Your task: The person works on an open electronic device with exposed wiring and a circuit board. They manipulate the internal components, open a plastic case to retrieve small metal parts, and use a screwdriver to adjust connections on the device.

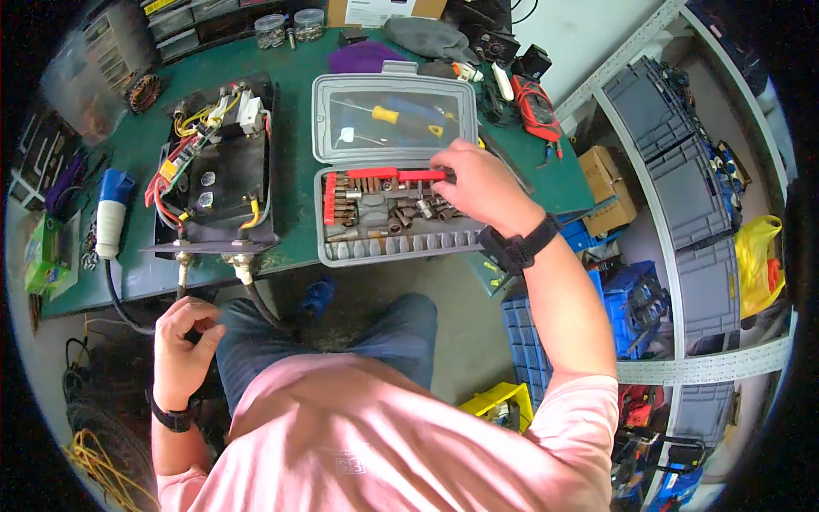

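A grey tool case lies open on the workbench, lid flipped back. Inside are sockets, a row of bits and red holder strips. My right hand reaches over the case's right side, its fingers closed at the end of a red strip; what they pinch is hidden. Off the bench's front edge, my left hand hangs with loosely curled fingers, thumb apart, nothing visible in it. Nearest to it are thick black cables running to an opened electrical unit with exposed wires and a black housing.
A blue-and-white industrial plug lies left of the unit. A red multimeter sits at the back right. Metal shelving with grey crates stands to the right. Below are a blue crate and a yellow bin.
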Motion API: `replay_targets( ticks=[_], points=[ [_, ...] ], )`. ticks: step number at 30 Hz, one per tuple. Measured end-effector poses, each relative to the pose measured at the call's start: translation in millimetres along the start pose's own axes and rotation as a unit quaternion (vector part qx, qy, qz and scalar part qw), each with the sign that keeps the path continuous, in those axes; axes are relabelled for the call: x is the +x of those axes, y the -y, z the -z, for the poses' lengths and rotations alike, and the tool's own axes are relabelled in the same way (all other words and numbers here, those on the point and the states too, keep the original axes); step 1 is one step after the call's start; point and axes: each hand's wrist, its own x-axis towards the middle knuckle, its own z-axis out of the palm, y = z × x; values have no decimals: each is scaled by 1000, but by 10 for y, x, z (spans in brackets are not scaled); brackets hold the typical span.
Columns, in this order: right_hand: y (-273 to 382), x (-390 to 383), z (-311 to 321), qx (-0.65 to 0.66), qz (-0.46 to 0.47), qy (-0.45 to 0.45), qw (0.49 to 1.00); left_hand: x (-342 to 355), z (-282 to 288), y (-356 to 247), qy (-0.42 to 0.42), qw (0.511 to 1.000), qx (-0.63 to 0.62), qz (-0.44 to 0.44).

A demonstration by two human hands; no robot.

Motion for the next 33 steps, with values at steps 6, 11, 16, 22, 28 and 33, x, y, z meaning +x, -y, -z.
replay_targets(
  ticks=[6,11,16,22,28,33],
  points=[
    [42,45,-70,-12,-10,1,1000,21,-56,-27,9,1000,1,7],
    [30,88,-84,-28,-16,23,999,10,-96,-51,31,999,11,1],
    [78,88,-70,-23,-11,12,1000,-5,-90,-28,39,999,14,10],
    [151,182,-65,2,44,-21,999,-8,-122,-63,42,999,17,1],
    [216,336,-179,4,105,-30,994,-36,-124,-63,49,998,23,4],
    [100,343,-178,-9,82,1,997,-84,-130,-23,46,999,20,10]
  ],
)
